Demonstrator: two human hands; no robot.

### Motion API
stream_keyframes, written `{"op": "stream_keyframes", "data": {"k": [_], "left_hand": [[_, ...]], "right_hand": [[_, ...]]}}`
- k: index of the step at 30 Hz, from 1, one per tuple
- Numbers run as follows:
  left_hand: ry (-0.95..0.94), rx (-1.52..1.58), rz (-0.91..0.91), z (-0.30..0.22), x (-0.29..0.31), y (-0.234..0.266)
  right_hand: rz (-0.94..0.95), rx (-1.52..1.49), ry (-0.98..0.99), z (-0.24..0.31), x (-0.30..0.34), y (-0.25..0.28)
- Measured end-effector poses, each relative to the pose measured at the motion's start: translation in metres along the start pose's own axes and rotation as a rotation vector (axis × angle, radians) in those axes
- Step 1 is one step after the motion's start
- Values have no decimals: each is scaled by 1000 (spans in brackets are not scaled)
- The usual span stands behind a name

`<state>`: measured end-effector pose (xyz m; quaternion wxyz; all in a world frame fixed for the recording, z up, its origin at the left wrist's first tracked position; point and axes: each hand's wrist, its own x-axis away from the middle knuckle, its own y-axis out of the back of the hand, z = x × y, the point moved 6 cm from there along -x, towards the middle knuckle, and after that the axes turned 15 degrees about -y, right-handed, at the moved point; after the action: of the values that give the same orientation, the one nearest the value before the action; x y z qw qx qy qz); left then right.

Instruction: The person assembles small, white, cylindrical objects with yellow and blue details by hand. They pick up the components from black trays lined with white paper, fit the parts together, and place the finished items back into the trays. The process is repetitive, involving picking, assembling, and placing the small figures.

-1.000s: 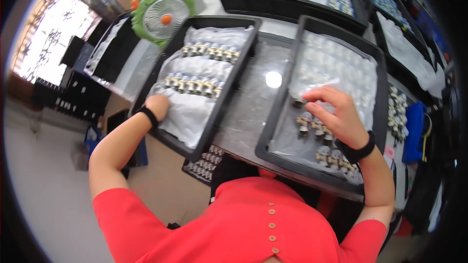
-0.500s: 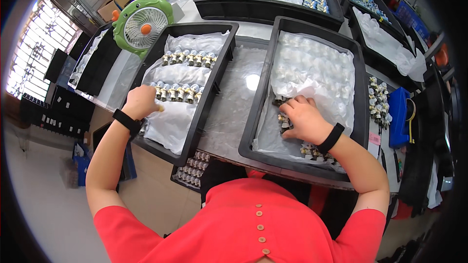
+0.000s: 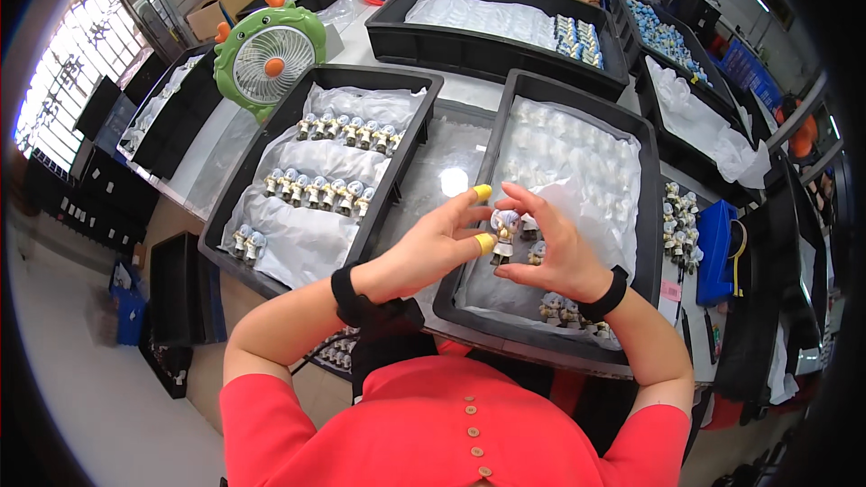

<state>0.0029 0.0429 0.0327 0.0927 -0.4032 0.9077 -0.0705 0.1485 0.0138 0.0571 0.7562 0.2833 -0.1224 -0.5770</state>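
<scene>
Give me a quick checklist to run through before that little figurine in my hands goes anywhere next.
1. Figurine held by both hands: ok, the left hand and right hand meet around it above the right tray.
2. Yellow finger covers on the left fingers: ok, two show.
3. Covers on the right hand: cannot tell.
4. Bare sheet free in the left tray: ok, white liner shows below the figurine rows.
5. Figurine free of flaws: cannot tell, too small.
6. Loose figurines near the right wrist: not ok, they sit close under the forearm.
</scene>
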Motion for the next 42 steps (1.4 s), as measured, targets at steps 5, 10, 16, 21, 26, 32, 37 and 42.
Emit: {"op": "stream_keyframes", "data": {"k": [5,10,16,21,26,32,37,42], "left_hand": [[18,115,-27,14,-5,-9],[94,97,-76,24,-6,-4],[45,134,-165,15,-1,5],[30,103,-134,9,-2,4],[-9,136,-145,3,1,4],[-10,128,-120,2,1,2],[11,73,-131,5,7,4],[103,89,-70,7,8,-8]], "right_hand": [[-18,-16,37,-6,-2,-4],[-9,-2,49,-9,-3,-7],[-145,97,-23,-21,-6,15],[-161,877,-258,-47,-1,31],[-105,835,-514,-118,-29,80],[-815,353,-362,-138,-77,171],[-1006,320,-109,-163,-121,158],[-446,713,-468,-193,-119,112]]}}
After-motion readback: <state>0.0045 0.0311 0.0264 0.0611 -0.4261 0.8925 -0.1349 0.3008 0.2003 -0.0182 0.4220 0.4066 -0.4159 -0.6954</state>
